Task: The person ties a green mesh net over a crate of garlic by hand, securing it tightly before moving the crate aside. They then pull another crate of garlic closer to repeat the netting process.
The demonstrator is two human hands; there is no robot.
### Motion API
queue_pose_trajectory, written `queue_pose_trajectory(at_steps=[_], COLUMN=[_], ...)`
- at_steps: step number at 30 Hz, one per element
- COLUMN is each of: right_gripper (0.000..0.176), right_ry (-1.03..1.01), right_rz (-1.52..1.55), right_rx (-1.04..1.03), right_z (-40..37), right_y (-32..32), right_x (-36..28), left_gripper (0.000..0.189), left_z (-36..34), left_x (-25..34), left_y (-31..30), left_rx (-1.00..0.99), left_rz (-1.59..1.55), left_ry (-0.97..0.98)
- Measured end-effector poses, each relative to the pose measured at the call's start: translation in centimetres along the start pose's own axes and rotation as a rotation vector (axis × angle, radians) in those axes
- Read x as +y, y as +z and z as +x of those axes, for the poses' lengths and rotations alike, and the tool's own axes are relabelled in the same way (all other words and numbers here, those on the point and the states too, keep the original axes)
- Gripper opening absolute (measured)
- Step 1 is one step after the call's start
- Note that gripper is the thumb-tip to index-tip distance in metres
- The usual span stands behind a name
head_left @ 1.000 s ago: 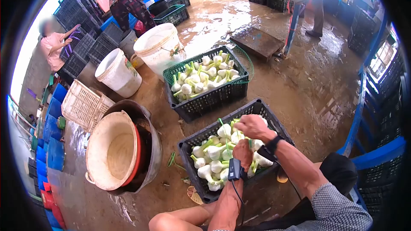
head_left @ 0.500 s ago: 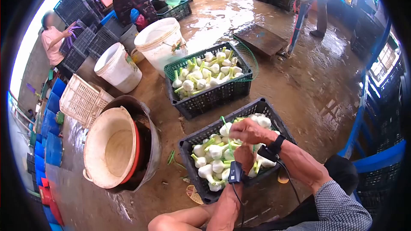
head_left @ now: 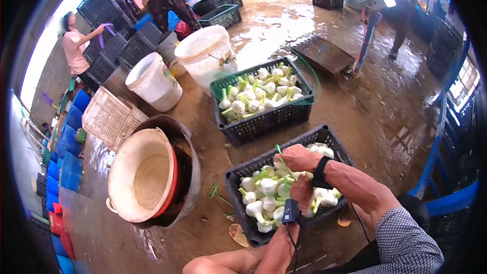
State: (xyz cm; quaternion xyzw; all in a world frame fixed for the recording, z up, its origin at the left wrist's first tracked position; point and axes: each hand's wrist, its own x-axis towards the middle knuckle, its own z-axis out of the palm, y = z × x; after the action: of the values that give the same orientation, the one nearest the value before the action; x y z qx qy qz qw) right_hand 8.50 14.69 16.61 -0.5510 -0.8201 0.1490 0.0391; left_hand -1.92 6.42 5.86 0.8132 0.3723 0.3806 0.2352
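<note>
White garlic bulbs (head_left: 256, 209) with short green stems fill a black plastic crate (head_left: 243, 228) in front of me. Over its middle, my right hand (head_left: 299, 157) is closed around a thin green strip (head_left: 285, 166). Just below it, my left hand (head_left: 301, 192) is closed at the lower end of the strip, low among the bulbs; its fingertips are partly hidden. A second black crate (head_left: 264, 129) of garlic stands behind, with green netting (head_left: 307, 78) over its rim.
A cream basin (head_left: 122, 172) sits inside a large dark tub (head_left: 195, 172) at left. White buckets (head_left: 154, 83), a pale basket (head_left: 111, 116) and stacked black crates stand beyond. A metal platform scale (head_left: 323, 55) is behind, right. Several people are in the background.
The whole view has shifted, so the crates sit further right and slightly lower. My hands remain close together over the near crate. At upper right, the person has moved away from the scale.
</note>
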Motion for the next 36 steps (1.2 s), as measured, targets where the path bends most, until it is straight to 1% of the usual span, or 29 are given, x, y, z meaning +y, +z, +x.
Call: queue_pose_trajectory(at_steps=[1,2,3,4,5,6,7,9,10,11,13,17,18,20,21,23,24,26,27,28,29,30,32,33,34,35,36], right_gripper=[0.015,0.014,0.014,0.014,0.015,0.018,0.02,0.02,0.015,0.011,0.007,0.018,0.018,0.019,0.019,0.018,0.017,0.018,0.02,0.023,0.027,0.027,0.026,0.029,0.029,0.028,0.027], right_ry=[-0.169,-0.199,-0.155,-0.066,0.019,-0.003,0.026,-0.043,-0.078,-0.067,-0.06,-0.058,-0.058,0.174,0.201,0.224,0.242,0.252,0.26,0.266,0.304,0.304,0.377,0.427,0.427,0.466,0.502], right_rz=[0.001,-0.003,-0.032,-0.054,-0.031,0.031,0.035,-0.025,-0.036,-0.045,-0.044,0.321,0.321,0.621,0.723,0.766,0.81,0.815,0.824,0.832,0.675,0.674,0.36,0.355,0.356,0.359,0.362], right_rx=[0.272,0.325,0.258,0.134,0.039,0.166,0.162,0.136,0.185,0.193,0.234,0.232,0.236,0.088,0.073,0.09,0.102,0.107,0.108,0.112,0.107,0.108,0.189,0.199,0.202,0.198,0.192], right_z=[0.4,0.5,0.7,1.0,0.9,0.4,0.0,-0.2,-0.1,0.1,0.1,-1.2,-1.7,-4.0,-5.0,-6.6,-7.2,-7.9,-8.5,-8.9,-9.2,-9.2,-9.5,-9.7,-9.8,-9.8,-9.8], right_y=[1.9,1.4,1.1,1.0,0.9,1.8,1.2,1.0,1.3,1.8,2.2,2.1,1.7,0.4,0.1,-0.4,-1.0,0.0,0.4,0.9,1.6,1.7,2.2,2.7,3.1,3.5,3.6], right_x=[1.6,2.0,2.4,2.7,2.7,3.4,2.8,2.5,2.9,3.5,4.2,6.0,6.1,6.2,6.4,6.1,5.5,6.5,6.8,7.1,7.3,6.9,6.2,5.9,5.9,5.8,5.5], left_gripper=[0.019,0.014,0.009,0.007,0.007,0.007,0.008,0.01,0.012,0.013,0.017,0.024,0.026,0.029,0.029,0.03,0.03,0.039,0.044,0.044,0.043,0.041,0.04,0.04,0.04,0.04,0.038], left_z=[-0.2,-0.4,-0.7,-2.3,-4.9,-7.1,-9.1,-11.5,-12.1,-12.3,-11.5,-6.9,-5.4,-2.4,-1.7,-0.1,0.1,0.4,0.5,0.6,0.7,0.9,1.0,1.3,1.7,2.1,2.5], left_x=[-0.5,-0.8,-1.8,-4.6,-5.3,-5.7,-6.3,-7.0,-7.3,-7.6,-7.5,-6.8,-6.4,-5.0,-3.2,-0.7,-0.5,-0.4,-0.6,-0.6,-0.5,-0.3,-0.3,0.1,0.5,1.0,1.7], left_y=[0.1,0.2,1.2,5.1,5.3,4.6,4.2,3.3,2.8,2.5,2.6,3.3,3.3,2.7,1.5,-1.7,-2.2,-2.8,-2.8,-2.6,-2.4,-2.4,-2.6,-2.9,-3.1,-3.0,-2.9], left_rx=[-0.029,-0.023,0.027,-0.061,-0.063,-0.069,-0.075,-0.07,-0.067,-0.061,-0.036,0.043,0.072,0.129,0.127,0.105,0.103,0.096,0.159,0.152,0.196,0.243,0.215,0.157,0.102,0.102,0.239], left_rz=[-0.016,-0.04,0.01,0.077,0.057,0.031,0.008,-0.019,-0.027,-0.034,-0.061,-0.137,-0.161,-0.222,-0.225,-0.48,-0.483,-0.604,-0.67,-0.671,-0.636,-0.601,-0.607,-0.545,-0.482,-0.48,-0.31], left_ry=[0.001,-0.021,0.053,0.046,0.001,-0.055,-0.111,-0.204,-0.241,-0.263,-0.285,-0.26,-0.244,-0.203,-0.199,-0.433,-0.431,-0.641,-0.533,-0.529,-0.539,-0.552,-0.559,-0.557,-0.555,-0.555,-0.322])
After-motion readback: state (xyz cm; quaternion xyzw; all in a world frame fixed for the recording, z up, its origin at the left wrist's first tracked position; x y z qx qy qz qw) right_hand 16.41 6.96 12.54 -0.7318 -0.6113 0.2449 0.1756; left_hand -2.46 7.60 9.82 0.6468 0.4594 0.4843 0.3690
